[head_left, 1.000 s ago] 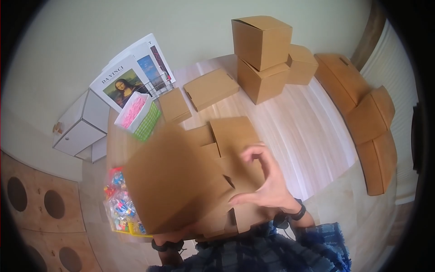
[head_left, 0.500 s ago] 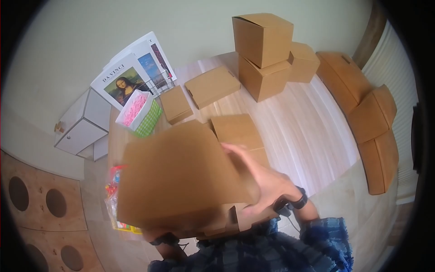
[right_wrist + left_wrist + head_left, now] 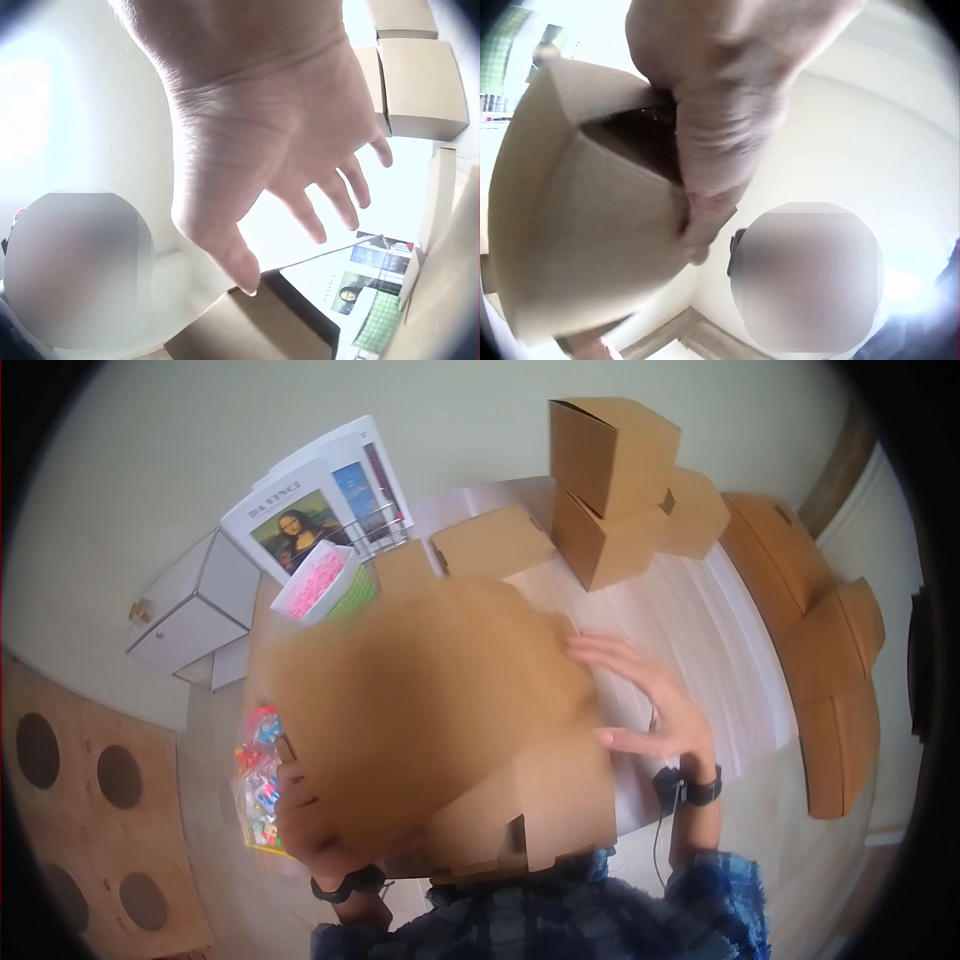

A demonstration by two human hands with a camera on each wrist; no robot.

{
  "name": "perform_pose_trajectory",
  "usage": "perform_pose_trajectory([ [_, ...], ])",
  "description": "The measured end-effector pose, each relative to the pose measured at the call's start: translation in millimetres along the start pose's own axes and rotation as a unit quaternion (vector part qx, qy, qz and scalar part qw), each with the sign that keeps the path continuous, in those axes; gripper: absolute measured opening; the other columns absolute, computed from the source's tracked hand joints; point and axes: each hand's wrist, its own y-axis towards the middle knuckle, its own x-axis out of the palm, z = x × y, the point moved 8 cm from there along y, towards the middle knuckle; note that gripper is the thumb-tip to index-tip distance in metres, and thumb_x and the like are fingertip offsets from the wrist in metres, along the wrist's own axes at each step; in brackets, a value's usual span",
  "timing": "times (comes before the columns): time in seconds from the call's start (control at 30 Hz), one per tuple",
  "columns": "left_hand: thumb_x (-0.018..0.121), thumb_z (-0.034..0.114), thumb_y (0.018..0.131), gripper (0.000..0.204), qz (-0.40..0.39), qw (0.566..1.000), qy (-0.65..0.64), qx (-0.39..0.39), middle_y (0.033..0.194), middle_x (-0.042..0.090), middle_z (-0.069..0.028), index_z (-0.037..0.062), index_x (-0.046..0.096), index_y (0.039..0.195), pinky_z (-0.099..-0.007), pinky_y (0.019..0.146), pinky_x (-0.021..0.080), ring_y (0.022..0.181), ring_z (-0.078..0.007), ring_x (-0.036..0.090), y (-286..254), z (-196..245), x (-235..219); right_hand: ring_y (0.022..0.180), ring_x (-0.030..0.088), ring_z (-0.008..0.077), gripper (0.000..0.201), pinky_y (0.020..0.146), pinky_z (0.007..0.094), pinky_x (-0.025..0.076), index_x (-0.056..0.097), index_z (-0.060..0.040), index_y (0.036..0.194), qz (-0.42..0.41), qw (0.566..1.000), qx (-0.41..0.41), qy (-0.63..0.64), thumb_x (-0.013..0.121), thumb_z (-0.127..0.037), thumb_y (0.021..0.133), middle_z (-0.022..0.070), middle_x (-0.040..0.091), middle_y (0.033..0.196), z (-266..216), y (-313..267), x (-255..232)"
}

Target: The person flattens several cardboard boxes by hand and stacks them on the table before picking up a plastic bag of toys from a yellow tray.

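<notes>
A brown cardboard box [image 3: 430,700] with loose flaps fills the middle of the head view, blurred by motion and close to the person's body. My left hand [image 3: 305,820] grips its left side; in the left wrist view the thumb [image 3: 712,195] lies over the cardboard edge beside a dark gap. My right hand [image 3: 655,710] is at the right edge of the box, fingers spread and relaxed, holding nothing. From the right wrist, its thumb tip is right at the edge of a cardboard panel [image 3: 255,322].
Several closed cardboard boxes [image 3: 615,460] stand stacked at the back right. Flat boxes [image 3: 495,542] lie behind the work, beside a basket of pink shreds [image 3: 318,585] and art books [image 3: 300,525]. Bagged colourful items [image 3: 262,780] sit at left; brown cushioned pieces [image 3: 825,650] line the right edge.
The box has shifted and turned, its raised panel now covering the cardboard behind it. My right hand reached onto the cardboard, then drew off to the right. My left hand has come into view.
</notes>
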Motion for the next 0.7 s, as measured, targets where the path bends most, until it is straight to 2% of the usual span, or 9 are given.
perform_pose_trajectory([
  [0.07,0.09,0.02,0.073,0.031,-0.093,0.992,-0.038,0.071,0.085,0.07,-0.0089,-0.0019,0.07,0.083,-0.0388,0.082,0.052,0.079,-0.0259,0.065,3.6,11.3,13.3,0.134,0.056,0.0371,0.065,0.115,0.0434,0.041,0.059,-0.0007,0.143,0.044,0.997,0.032,-0.045,0.081,-0.024,0.086,0.0203,0.061,0.141,-2.9,-6.9,10.0],
  [0.17,0.093,0.024,0.071,0.035,-0.256,0.944,-0.133,0.16,0.081,0.069,-0.0081,-0.0003,0.07,0.08,-0.0385,0.082,0.052,0.077,-0.0252,0.064,2.2,29.6,44.2,0.122,0.061,0.0349,0.054,0.109,0.0406,0.045,0.062,0.0006,0.134,0.027,0.985,0.159,0.065,0.079,-0.025,0.089,0.02,0.064,0.133,27.4,-25.0,35.9],
  [0.27,0.096,0.028,0.068,0.039,-0.321,0.905,-0.178,0.215,0.078,0.068,-0.0073,0.0014,0.069,0.077,-0.0382,0.082,0.052,0.075,-0.0246,0.064,-5.9,37.4,72.9,0.114,0.063,0.0303,0.051,0.106,0.039,0.047,0.062,0.0012,0.129,0.15,0.977,0.093,0.12,0.079,-0.025,0.089,0.0165,0.066,0.127,44.1,-53.4,53.7],
  [0.33,0.098,0.031,0.067,0.041,-0.313,0.907,-0.158,0.235,0.076,0.067,-0.0068,0.0025,0.069,0.076,-0.038,0.082,0.052,0.073,-0.0242,0.063,-8.1,37.8,83.7,0.114,0.063,0.0294,0.052,0.105,0.0387,0.047,0.062,0.0011,0.129,0.196,0.963,0.108,0.152,0.081,-0.026,0.088,0.0159,0.066,0.127,55.6,-75.3,54.1],
  [0.47,0.102,0.044,0.057,0.053,-0.209,0.943,-0.017,0.258,0.071,0.061,-0.0038,0.0063,0.071,0.078,-0.0356,0.081,0.05,0.069,-0.0235,0.061,-7.1,30.0,86.1,0.112,0.064,0.0276,0.055,0.103,0.038,0.048,0.062,0.0009,0.128,0.289,0.934,0.11,0.177,0.084,-0.027,0.086,0.0147,0.067,0.126,68.5,-100.1,35.8],
  [0.5,0.101,0.04,0.062,0.049,-0.203,0.94,0.047,0.268,0.069,0.057,-0.0004,0.0066,0.072,0.083,-0.032,0.07,0.049,0.064,-0.0202,0.059,-3.8,40.1,77.0,0.112,0.064,0.0271,0.055,0.103,0.0379,0.049,0.063,0.0008,0.128,0.309,0.928,0.107,0.177,0.084,-0.027,0.086,0.0144,0.067,0.125,70.5,-103.8,31.3],
  [0.6,0.098,0.036,0.069,0.045,-0.109,0.909,0.223,0.334,0.072,0.058,-0.0004,0.0066,0.072,0.089,-0.0308,0.057,0.047,0.061,-0.018,0.057,-20.3,44.1,59.0,0.111,0.065,0.0257,0.057,0.102,0.0374,0.05,0.063,0.0007,0.127,0.357,0.912,0.097,0.18,0.086,-0.028,0.084,0.0135,0.068,0.125,76.0,-106.6,20.4],
  [0.63,0.094,0.029,0.078,0.034,-0.113,0.922,0.174,0.326,0.077,0.062,-0.0017,0.0064,0.073,0.092,-0.0322,0.052,0.047,0.061,-0.0189,0.06,-16.4,46.2,62.1,0.111,0.065,0.0253,0.058,0.101,0.0372,0.05,0.063,0.0007,0.127,0.37,0.906,0.094,0.182,0.087,-0.028,0.084,0.0132,0.068,0.124,77.5,-108.2,18.0],
  [0.7,0.091,0.025,0.082,0.031,-0.217,0.936,-0.048,0.272,0.086,0.067,-0.0048,0.0051,0.074,0.097,-0.0335,0.055,0.051,0.064,-0.0217,0.064,-20.8,39.7,64.4,0.11,0.065,0.0244,0.059,0.101,0.0369,0.05,0.063,0.0006,0.127,0.389,0.899,0.089,0.179,0.088,-0.029,0.083,0.0126,0.068,0.124,78.5,-111.2,14.6],
])
